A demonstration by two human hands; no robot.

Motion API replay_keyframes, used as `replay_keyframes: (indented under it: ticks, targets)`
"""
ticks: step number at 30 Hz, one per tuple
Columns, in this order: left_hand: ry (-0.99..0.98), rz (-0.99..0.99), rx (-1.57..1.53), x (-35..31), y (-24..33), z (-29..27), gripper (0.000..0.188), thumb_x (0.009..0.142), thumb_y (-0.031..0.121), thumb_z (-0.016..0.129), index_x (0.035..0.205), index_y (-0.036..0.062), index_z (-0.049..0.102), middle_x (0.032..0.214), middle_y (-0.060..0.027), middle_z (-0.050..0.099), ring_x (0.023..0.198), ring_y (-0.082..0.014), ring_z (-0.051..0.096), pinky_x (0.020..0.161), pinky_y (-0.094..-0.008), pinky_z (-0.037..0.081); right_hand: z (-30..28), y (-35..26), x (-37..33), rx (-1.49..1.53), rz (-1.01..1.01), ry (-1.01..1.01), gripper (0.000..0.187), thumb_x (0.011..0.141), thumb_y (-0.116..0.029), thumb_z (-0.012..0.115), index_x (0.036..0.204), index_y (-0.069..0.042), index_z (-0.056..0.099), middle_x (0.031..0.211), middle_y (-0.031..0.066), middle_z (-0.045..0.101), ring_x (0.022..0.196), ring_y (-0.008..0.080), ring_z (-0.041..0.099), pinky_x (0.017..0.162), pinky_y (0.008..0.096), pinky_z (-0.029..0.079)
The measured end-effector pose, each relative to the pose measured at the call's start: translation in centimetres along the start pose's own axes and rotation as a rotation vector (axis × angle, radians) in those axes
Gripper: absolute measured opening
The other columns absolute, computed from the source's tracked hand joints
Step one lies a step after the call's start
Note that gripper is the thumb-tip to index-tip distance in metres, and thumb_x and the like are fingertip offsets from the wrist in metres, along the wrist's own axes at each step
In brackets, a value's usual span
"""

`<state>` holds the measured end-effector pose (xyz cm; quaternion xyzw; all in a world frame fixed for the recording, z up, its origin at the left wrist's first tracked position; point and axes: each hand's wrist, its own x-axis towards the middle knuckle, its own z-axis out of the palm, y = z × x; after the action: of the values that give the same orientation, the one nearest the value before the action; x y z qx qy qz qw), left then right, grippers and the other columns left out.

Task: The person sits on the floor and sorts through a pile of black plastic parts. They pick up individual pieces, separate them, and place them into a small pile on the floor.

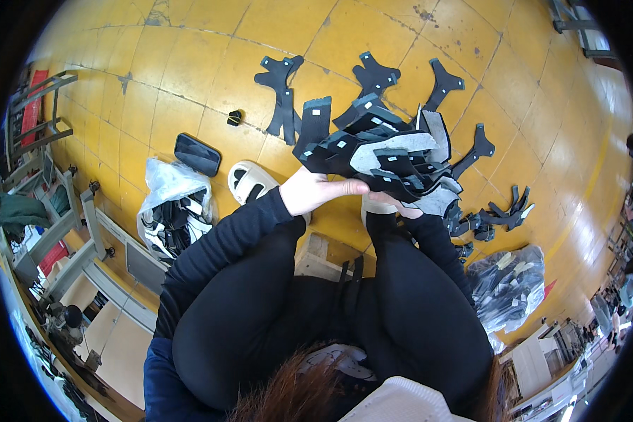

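Black-and-grey fanned stack of flat cut shoe-upper pieces (380,151) held above the yellow tiled floor (190,84); left hand (316,191) clamped shut on its near edge, right hand (401,207) curled underneath, mostly hidden. Looks top-heavy and loosely splayed; probably slides apart and scatters among the loose black cut pieces (281,95) already lying down there if either grip slackens.

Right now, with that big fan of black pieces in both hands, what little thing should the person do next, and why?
Probably lay one piece from the stack of black cut pieces down on the yellow floor. The left hand and right hand both grip the fanned stack, while single pieces on the floor already lie spread out ahead in a loose arc, with a bare gap beyond the stack.
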<state>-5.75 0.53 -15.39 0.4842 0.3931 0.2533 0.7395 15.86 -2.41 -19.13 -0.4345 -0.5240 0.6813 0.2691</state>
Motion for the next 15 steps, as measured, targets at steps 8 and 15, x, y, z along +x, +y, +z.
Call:
replay_keyframes:
  ticks: [8,15]
  targets:
    - [-0.354,-0.142,0.906,-0.4,-5.6,-2.2,0.042,0.088,0.045,0.061,0.117,0.0136,0.063,0.102,-0.0061,0.067,0.089,-0.0203,0.064,0.077,-0.0297,0.05,2.0,2.7,-0.3,-0.558,-0.093,-0.144,0.045,0.086,-0.029,0.064,0.121,-0.002,0.054,0.113,0.0157,0.06,0.104,0.0307,0.057,0.094,0.0356,0.044]
    - [-0.225,-0.425,0.414,-0.9,-3.6,-0.7,0.052,0.082,0.04,0.068,0.111,-0.0019,0.058,0.09,-0.0221,0.065,0.083,-0.0329,0.065,0.076,-0.0369,0.05,-4.6,-7.4,-0.9,-0.454,0.216,-0.51,0.018,0.087,-0.014,0.062,0.098,0.001,0.064,0.092,0.0149,0.066,0.088,0.0263,0.065,0.076,0.0323,0.05]
